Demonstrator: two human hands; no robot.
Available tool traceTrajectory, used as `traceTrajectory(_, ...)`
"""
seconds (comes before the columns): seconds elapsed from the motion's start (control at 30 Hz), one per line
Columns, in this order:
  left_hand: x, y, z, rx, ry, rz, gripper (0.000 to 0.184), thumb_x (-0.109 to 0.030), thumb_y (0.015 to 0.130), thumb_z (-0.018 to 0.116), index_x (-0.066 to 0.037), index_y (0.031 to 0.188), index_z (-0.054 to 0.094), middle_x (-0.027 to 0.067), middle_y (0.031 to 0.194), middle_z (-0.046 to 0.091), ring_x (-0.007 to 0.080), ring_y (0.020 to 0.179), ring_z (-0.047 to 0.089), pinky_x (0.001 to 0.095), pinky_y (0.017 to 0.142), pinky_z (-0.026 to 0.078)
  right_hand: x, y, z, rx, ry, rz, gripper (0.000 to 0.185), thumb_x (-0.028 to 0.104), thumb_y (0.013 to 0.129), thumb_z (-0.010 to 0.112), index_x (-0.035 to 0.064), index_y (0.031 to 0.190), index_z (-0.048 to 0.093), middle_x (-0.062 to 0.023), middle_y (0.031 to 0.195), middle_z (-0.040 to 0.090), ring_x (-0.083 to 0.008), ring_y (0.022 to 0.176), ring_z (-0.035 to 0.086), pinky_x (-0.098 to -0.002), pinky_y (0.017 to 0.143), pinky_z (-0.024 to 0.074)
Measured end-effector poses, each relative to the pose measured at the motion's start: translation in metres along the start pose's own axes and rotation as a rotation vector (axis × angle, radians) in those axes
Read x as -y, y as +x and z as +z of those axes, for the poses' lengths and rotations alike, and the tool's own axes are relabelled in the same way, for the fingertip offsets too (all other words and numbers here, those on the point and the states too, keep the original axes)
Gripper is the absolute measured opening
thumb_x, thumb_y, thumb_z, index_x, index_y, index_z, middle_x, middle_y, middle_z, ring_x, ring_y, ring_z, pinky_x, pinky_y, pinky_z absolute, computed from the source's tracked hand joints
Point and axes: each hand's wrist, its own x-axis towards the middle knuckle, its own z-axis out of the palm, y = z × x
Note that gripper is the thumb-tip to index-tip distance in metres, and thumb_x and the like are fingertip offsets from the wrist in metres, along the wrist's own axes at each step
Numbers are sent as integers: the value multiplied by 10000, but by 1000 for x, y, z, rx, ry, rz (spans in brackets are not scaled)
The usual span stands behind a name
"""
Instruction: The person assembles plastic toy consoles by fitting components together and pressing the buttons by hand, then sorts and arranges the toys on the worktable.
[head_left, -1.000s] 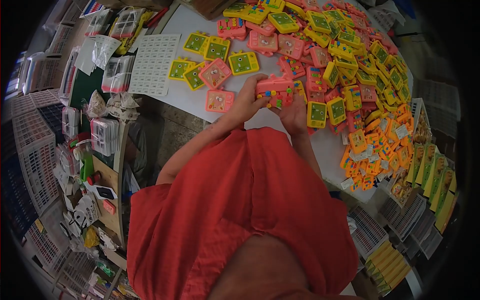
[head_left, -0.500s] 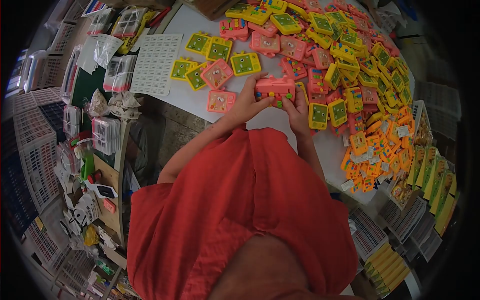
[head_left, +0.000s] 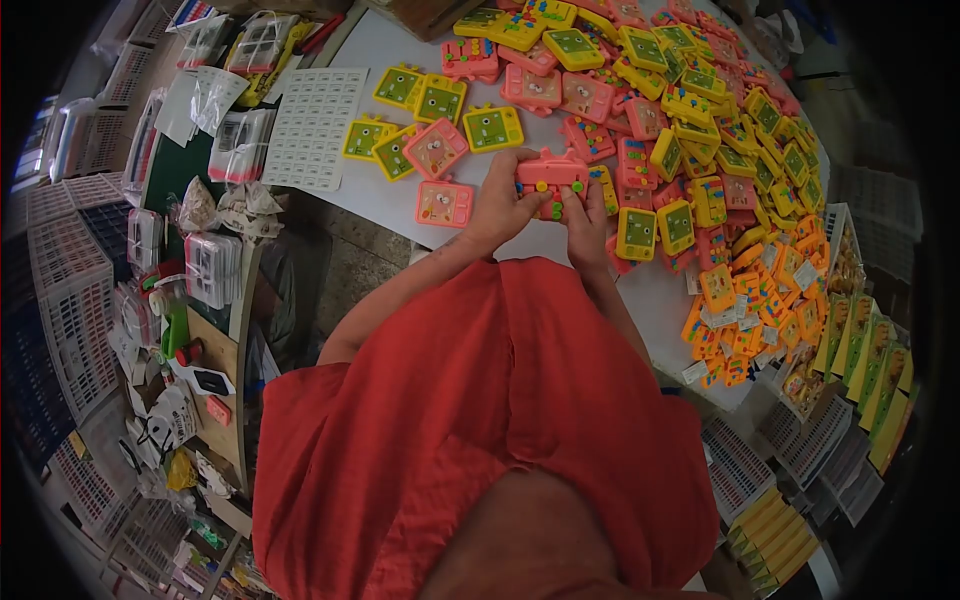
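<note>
Gripped by the left hand and right hand, a pink toy sits at upper centre of the frame; fingers cover its ends, and its far face is hidden.

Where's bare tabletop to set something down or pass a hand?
White table: between the printed sheet and nearest loose pink toy; between the loose yellow toys and brown box; a strip between the right forearm and orange pile. Crowded: pink-and-yellow heap, ahead and right of the right hand.
</note>
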Motion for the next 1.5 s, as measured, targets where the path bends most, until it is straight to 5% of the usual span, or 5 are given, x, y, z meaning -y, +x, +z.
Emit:
traceTrajectory(0.23,-10,-9,3,-17,75,-40,617,-192,831,668,-24,1320,331,212,1368,245,269,1279,303,314,879,470,5,-3,10,-96,56,47,245,81,885,554,9,1106,478,-68,1034,536,-122,937,552,-254,794,466)
traceTrajectory(0.37,3,-5,7,-30,241,228,652,-256,843,661,-26,1332,296,222,1356,284,288,1084,515,318,805,518,-10,-9,11,103,-551,-492,359,65,857,584,6,1191,466,-99,1092,531,-192,1027,537,-309,865,443)
traceTrajectory(0.63,-13,0,-24,230,-963,-577,676,-258,865,642,-66,1372,238,114,1140,535,151,933,597,295,658,551,26,0,-6,-111,181,157,406,228,951,474,44,1309,419,-84,1244,479,-158,1094,478,-292,933,383)
traceTrajectory(0.73,-5,-7,-15,242,-263,-361,839,-216,807,712,-75,1412,148,127,1070,547,140,881,602,281,626,545,19,0,-7,70,-153,46,405,261,980,416,31,1313,408,-69,1256,463,-129,1108,451,-269,949,365)
traceTrajectory(1.5,0,-16,-4,256,-487,-370,820,-136,821,686,-68,1408,117,134,1176,483,128,963,546,261,709,506,0,8,-2,-58,-195,-56,449,168,912,563,0,1295,397,-82,1087,538,-94,902,539,-225,787,458)
